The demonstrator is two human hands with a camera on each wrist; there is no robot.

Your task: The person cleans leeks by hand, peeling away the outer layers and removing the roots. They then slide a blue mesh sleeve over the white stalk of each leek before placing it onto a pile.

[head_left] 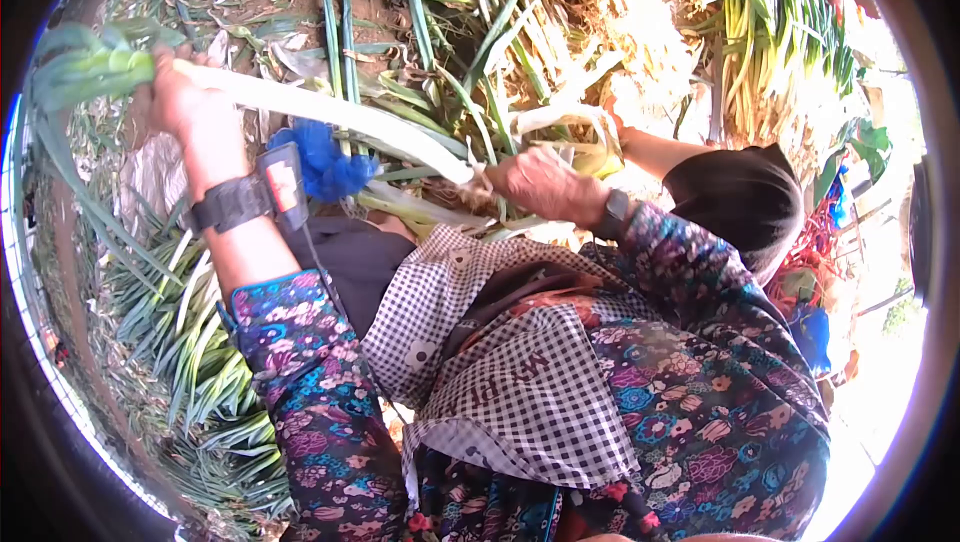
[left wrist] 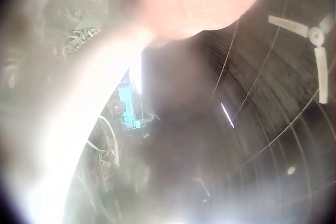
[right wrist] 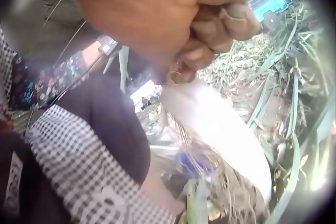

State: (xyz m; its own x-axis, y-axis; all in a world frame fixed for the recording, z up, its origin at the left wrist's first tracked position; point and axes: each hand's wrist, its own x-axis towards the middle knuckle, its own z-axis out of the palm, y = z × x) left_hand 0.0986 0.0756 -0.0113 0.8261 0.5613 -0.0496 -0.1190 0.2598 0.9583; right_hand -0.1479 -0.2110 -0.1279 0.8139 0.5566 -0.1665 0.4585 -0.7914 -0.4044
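A long leek (head_left: 340,120) with a thick white stalk stretches between my two hands in the head view. My left hand (head_left: 185,97) grips it at the upper left, close below its green leaves (head_left: 90,72). At the stalk's other end, my right hand (head_left: 548,185) has its fingers curled round the tip. The right wrist view shows these bent fingers (right wrist: 210,29) above the bright white stalk (right wrist: 231,129). In the left wrist view the stalk (left wrist: 79,92) is blurred and overexposed, running down from my left hand (left wrist: 194,3).
Loose leeks (head_left: 200,342) lie heaped at the lower left, with a bundle (head_left: 780,42) at the upper right. Blue plastic (head_left: 325,157) lies beyond the leek. Another person in a dark head covering (head_left: 740,202) is close on the right. A blue vehicle (left wrist: 128,106) stands in the background.
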